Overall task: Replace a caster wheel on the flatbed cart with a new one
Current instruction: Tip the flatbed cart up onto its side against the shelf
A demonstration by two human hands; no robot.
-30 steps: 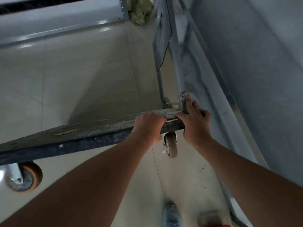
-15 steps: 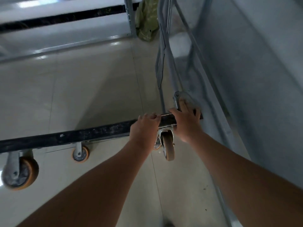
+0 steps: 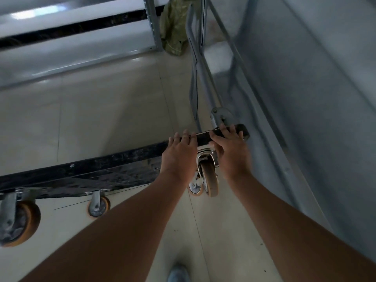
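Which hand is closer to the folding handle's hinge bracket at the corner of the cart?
Right. The right hand grips the deck edge just below the hinge bracket; the left hand grips farther along the edge, away from the corner.

Cart deck edge (image 3: 101, 165) across the floor (image 3: 101, 110), caster wheels (image 3: 209, 178) beneath, folded handle (image 3: 195, 64) beyond, wall (image 3: 315, 98) rightward.

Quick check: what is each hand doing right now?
Left hand: closed over the black deck edge of the tipped flatbed cart.
Right hand: closed on the same edge, at the corner above a caster wheel.
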